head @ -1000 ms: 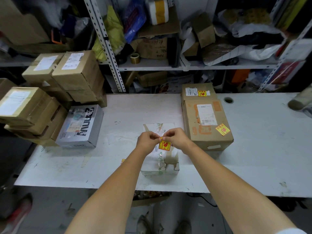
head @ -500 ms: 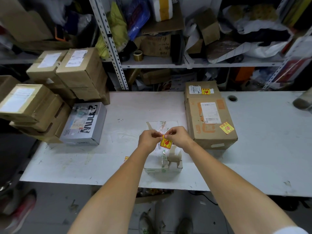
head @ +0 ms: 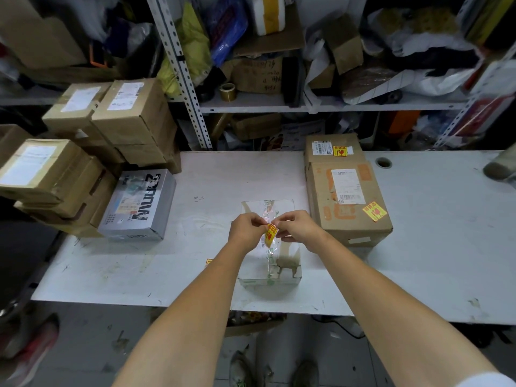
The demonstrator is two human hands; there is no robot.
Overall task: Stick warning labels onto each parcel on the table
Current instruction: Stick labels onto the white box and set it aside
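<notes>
A long white table [head: 418,247] holds the parcels. On its right side sits a big brown cardboard box [head: 329,227] with a yellow sticker [head: 374,211] already on top. On the left lies a flat grey printed box [head: 139,208]. In the middle, near the front edge, is a clear plastic parcel [head: 282,263]. Over it the left hand [head: 245,229] and right hand [head: 297,226] meet. Both pinch a small yellow and red warning label [head: 270,234], which is bent and not yet flat on the parcel.
</notes>
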